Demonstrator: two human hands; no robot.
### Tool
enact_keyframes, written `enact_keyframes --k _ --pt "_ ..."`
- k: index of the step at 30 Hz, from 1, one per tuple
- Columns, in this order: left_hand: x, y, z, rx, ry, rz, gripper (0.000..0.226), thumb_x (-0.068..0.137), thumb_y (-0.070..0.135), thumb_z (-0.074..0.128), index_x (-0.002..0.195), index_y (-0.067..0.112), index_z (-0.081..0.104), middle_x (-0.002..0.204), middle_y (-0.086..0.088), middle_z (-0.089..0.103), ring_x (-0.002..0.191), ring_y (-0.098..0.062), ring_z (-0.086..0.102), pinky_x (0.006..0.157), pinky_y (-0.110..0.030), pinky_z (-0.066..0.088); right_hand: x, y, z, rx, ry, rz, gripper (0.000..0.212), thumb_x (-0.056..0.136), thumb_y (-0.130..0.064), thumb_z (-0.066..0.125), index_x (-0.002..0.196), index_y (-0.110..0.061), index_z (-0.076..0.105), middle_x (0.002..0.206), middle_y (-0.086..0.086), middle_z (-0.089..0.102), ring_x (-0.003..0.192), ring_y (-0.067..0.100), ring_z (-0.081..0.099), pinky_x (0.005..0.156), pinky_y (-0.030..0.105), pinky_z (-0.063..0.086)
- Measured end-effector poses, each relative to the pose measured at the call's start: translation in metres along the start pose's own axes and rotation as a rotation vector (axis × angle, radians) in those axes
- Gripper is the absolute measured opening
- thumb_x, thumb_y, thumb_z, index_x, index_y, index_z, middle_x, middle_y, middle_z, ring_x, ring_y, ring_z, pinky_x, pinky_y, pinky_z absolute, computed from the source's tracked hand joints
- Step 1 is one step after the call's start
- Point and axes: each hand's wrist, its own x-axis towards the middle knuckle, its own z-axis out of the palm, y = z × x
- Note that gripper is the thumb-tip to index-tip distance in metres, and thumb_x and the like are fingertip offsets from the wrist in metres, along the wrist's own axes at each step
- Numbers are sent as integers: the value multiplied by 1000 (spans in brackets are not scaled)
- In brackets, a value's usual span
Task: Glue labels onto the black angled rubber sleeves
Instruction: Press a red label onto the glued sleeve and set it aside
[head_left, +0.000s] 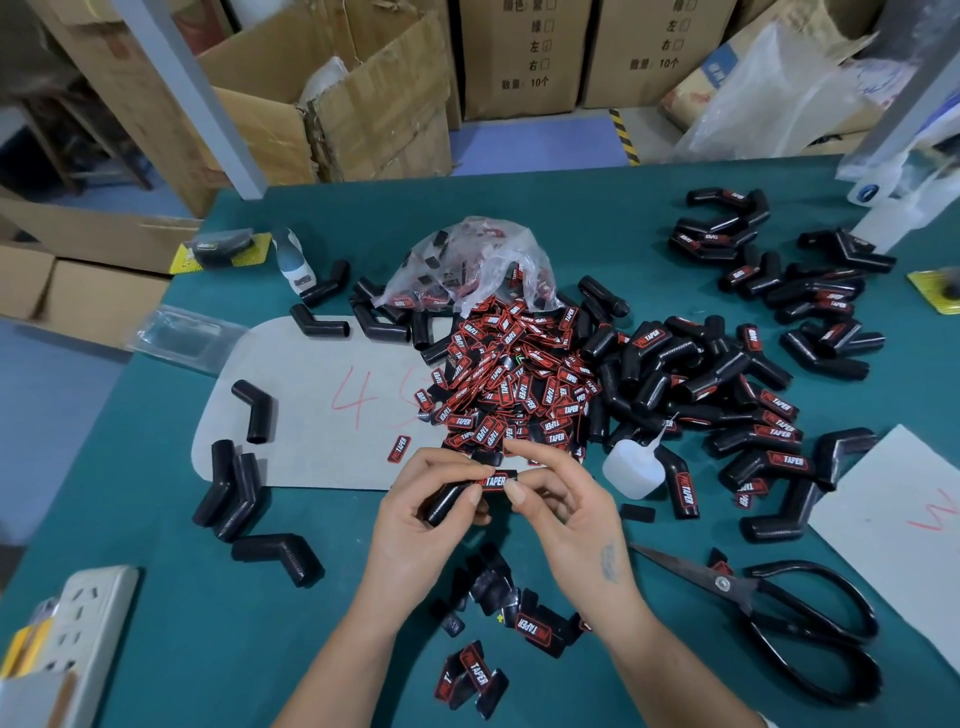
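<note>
Now the left hand (415, 499) has its grip around a black angled sleeve (448, 500) above the bench (208, 649), while the right hand (566, 506) pinches a label (493, 480) onto it. Pressing looks under way; next, probably firm, even pressure along the label's edges.

Both forearms are reaching in from below, hands meeting at centre. The left hand (423, 512) is curling its fingers and thumb around its grip; the right hand (563, 512) is pinching beside it with thumb and forefinger, remaining fingers loosely spread.
</note>
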Motion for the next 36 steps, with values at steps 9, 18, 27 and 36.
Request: enact_keyframes --k 9,18,27,36 --pt "0 -2 3 -2 53 94 19 89 9 79 99 25 83 108 2 66 96 -21 70 69 -28 61 -2 1 1 -10 -26 -38 36 99 -19 70 126 -43 69 95 0 77 97 19 72 97 36 53" --pt "-3 -5 4 123 51 247 13 92 19 78 103 21 83 113 3 66 99 -27 70 77 -48 64 1 3 4 117 -33 17 32 95 -21 76 122 -38 72 82 -6 66 88 9 66 87 21 49" --pt "0 -2 0 48 13 145 22 92 6 77 105 21 85 111 5 67 100 -23 71 77 -30 64 0 3 1 106 -19 -11 29 96 -27 72 124 -33 71 83 -7 70 88 9 66 89 24 50" --pt "0 -2 -1 36 -16 108 26 94 3 70 109 20 83 114 7 65 105 -21 70 81 -31 64 1 4 2 94 -11 13 27 96 -27 71 123 -35 71 86 -11 67 89 8 64 90 24 49"
